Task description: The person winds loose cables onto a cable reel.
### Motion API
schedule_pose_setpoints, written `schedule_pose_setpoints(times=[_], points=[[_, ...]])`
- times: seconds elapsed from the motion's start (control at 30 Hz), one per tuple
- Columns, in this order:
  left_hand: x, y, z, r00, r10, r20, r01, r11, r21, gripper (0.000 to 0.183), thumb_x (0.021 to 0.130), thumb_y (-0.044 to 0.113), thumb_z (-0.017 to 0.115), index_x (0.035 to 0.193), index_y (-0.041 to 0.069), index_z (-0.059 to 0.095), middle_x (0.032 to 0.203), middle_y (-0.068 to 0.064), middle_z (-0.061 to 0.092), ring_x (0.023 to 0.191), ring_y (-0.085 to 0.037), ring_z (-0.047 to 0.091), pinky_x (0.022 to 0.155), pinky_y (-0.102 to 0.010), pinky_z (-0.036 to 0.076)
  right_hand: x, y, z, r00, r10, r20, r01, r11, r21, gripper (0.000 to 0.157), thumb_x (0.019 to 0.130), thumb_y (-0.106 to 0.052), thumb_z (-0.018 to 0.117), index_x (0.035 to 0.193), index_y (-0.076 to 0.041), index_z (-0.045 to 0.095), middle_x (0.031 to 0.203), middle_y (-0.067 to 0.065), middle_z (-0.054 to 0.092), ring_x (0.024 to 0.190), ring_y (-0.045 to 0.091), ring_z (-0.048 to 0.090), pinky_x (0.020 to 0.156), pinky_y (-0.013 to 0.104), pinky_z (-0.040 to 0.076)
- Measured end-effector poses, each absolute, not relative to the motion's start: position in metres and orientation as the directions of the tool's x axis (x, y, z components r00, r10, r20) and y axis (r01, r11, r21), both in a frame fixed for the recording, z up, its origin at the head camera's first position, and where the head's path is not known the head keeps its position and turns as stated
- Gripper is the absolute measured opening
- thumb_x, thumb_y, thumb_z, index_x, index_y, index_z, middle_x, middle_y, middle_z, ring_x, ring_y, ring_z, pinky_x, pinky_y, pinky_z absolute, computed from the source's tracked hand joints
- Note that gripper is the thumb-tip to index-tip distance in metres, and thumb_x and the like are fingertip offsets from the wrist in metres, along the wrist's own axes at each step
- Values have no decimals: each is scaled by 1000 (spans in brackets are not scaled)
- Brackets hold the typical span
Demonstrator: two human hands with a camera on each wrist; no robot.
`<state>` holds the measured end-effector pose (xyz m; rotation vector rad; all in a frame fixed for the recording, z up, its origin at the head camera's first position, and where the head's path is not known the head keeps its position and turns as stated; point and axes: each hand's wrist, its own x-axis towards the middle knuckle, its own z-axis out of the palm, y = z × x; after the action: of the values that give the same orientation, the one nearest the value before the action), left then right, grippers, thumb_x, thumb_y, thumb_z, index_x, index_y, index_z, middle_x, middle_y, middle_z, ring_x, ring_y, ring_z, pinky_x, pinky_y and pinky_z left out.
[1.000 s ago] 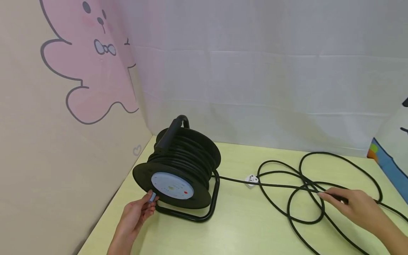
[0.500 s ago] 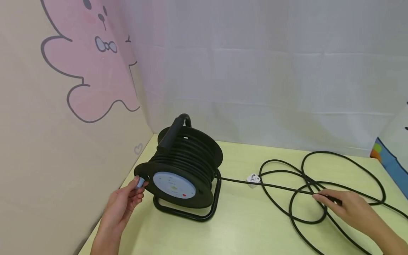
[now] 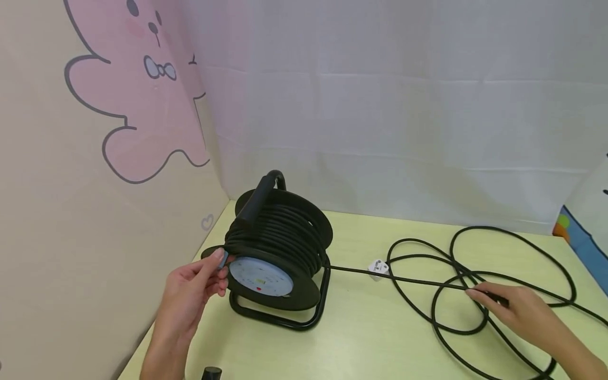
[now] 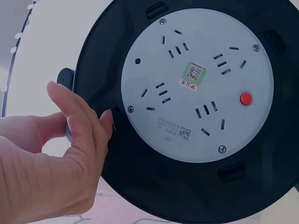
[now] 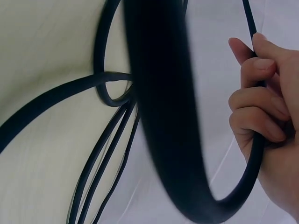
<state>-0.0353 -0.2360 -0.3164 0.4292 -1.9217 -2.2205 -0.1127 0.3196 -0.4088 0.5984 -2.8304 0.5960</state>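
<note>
A black cable reel (image 3: 304,290) stands at the left of the table on a tubular frame, cable wound thickly on its drum. My left hand (image 3: 182,295) pinches the small blue-grey crank knob (image 3: 223,259) at the left edge of the reel's front flange. In the left wrist view, that hand (image 4: 70,144) mostly hides the knob, beside the round pale socket panel (image 4: 187,126) with its red button (image 4: 245,98). Over at the right, my right hand (image 3: 522,309) holds the black cable (image 3: 413,280), which runs straight to the drum. Its fingers (image 5: 254,98) curl round the cable in the right wrist view.
Loose cable loops (image 3: 456,330) spread over the right side of the table. A white plug (image 3: 378,268) lies between them and the reel. The top of a dark cylindrical object (image 3: 211,373) shows at the bottom edge. A printed curtain (image 3: 142,105) hangs close at the left.
My left hand has carried the knob round clockwise, from the flange's lower left up to its upper left. The panel's red button has swung left. My right hand has moved slightly left, still on the cable.
</note>
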Motion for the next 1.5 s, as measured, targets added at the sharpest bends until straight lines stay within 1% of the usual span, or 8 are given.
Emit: schedule_pose_setpoints(times=[0.1,0.37,0.53,0.73,0.83,1.0,1.2,1.5], points=[[-35,-230,-314,-947,-312,-80,-43,-122,992,26,100,23,70,96,-1,77,73,-4,63,59,-12,58,55,-22,55,-115,317,-407,-894,-360,265,-437,828,-350,20,94,-19,77,105,-2,78,95,11,76,57,-4,41,53,26,43],[-33,-214,-307,-951,-306,-28,-34,17,999,36,98,26,74,98,-10,72,72,-7,62,57,-17,61,55,-28,58,-116,312,-406,-900,-357,250,-431,815,-387,18,96,-19,74,105,-4,78,84,-4,70,55,-2,38,52,24,35],[-32,-198,-304,-973,-230,22,3,83,997,37,98,23,74,91,-13,68,68,-10,62,54,-19,62,52,-32,59,-117,305,-403,-889,-365,277,-452,800,-395,13,95,-18,75,104,-8,78,83,-9,68,57,-3,39,53,23,36],[-31,-174,-309,-993,-115,20,12,69,998,38,100,24,71,89,-13,67,66,-11,61,53,-20,63,53,-35,61,-122,290,-398,-859,-398,321,-504,764,-403,8,94,-15,76,102,-14,78,73,-22,57,52,-3,35,49,21,32],[-30,-163,-313,-997,-77,-2,-5,39,999,37,100,25,70,96,-12,71,68,-10,61,54,-19,63,54,-33,61,-124,282,-396,-850,-404,339,-517,762,-389,10,93,-14,77,102,-10,78,72,-22,56,51,-3,32,48,21,31],[-29,-147,-322,-998,-36,-44,-44,-2,999,39,100,27,70,100,-12,71,69,-10,61,54,-17,63,55,-31,61,-126,272,-390,-834,-439,333,-546,742,-388,5,96,-14,74,100,-13,77,65,-24,48,52,-4,34,50,21,33],[-29,-131,-341,-997,14,-74,-74,-19,997,39,101,27,70,101,-11,71,70,-11,63,55,-14,65,55,-29,61,-125,266,-385,-810,-463,360,-585,689,-429,8,96,-8,72,101,-12,76,70,-24,52,54,-5,35,50,20,34],[-26,-117,-362,-998,24,-64,-63,10,998,40,100,27,70,82,-8,66,66,-7,63,52,-11,64,54,-32,61,-123,255,-381,-807,-471,356,-590,655,-473,10,96,-8,73,97,-18,74,66,-23,48,54,-4,37,50,19,37]])
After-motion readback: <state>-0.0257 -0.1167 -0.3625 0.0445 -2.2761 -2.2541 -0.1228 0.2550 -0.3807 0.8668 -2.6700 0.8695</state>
